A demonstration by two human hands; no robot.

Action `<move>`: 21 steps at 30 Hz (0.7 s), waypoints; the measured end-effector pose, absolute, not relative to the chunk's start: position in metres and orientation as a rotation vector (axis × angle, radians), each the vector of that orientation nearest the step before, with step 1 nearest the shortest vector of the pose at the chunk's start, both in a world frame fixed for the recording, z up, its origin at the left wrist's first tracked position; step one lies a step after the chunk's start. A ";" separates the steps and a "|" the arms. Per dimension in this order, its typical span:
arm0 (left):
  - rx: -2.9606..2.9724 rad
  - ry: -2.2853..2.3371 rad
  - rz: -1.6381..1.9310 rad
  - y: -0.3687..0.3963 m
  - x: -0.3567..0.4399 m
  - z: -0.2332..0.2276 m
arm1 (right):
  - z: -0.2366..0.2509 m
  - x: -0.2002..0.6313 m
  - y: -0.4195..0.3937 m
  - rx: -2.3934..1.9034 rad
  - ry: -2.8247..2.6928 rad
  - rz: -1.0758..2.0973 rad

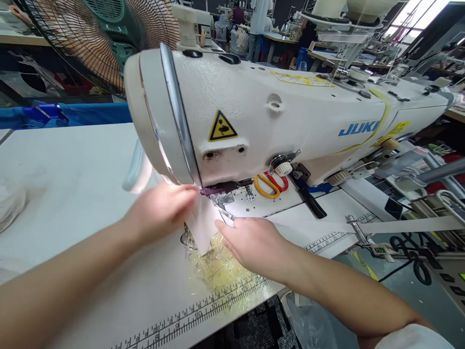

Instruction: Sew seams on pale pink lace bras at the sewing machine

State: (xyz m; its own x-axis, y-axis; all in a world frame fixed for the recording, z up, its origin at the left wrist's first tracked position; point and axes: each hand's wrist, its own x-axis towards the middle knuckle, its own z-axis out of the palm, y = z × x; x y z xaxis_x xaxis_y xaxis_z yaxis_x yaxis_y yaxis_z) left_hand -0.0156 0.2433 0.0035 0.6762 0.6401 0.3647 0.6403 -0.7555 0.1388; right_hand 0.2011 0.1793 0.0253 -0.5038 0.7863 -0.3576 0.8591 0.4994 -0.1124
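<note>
Hands work right under the head of a white sewing machine (290, 116), both on a small white fabric piece (202, 225) that lies on the table (72, 184) at the presser foot (220, 199). Her left hand (163, 208) is blurred, its fingers curled over the far edge of the piece close to the foot; it seems to pinch the cloth, though the blur keeps me from being sure. Her right hand (256, 245) lies nearly flat, palm down, fingers stretched toward the foot, pressing the near edge of the piece and a crinkled clear plastic bag (218, 271) beneath it. Something purple (214, 190) shows just behind the foot, touching the top of the white piece.

What worries me is how near the fingertips sit to the needle area: if the machine runs while they are this close, a finger could get caught. The plastic under the cloth also looks slippery, so the piece might skid or feed crooked. Scissors (271, 184) with orange and red handles rest further back on the bed, beside a black-handled tool (310, 202), well clear of both hands. A printed ruler (203, 310) runs along the table's front edge, and a fan (98, 39) stands behind the machine
</note>
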 end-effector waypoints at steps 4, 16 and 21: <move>-2.994 -0.785 -0.546 0.214 0.001 -0.007 | 0.024 0.197 0.183 1.420 2.470 -0.393; -2.851 -0.676 -0.285 0.231 -0.008 -0.001 | 0.026 0.171 0.191 1.409 2.391 -0.388; -2.805 -0.669 -0.273 0.238 -0.007 0.003 | 0.024 0.165 0.193 1.435 2.374 -0.421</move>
State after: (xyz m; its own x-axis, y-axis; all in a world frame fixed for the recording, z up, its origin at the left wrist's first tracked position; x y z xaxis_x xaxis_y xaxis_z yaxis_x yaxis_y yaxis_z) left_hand -0.0068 0.2384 0.0027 0.8772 0.4179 0.2362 0.4638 -0.8648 -0.1923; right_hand 0.1655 0.1931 0.0242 -0.4359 0.7917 -0.4280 0.8906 0.4481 -0.0783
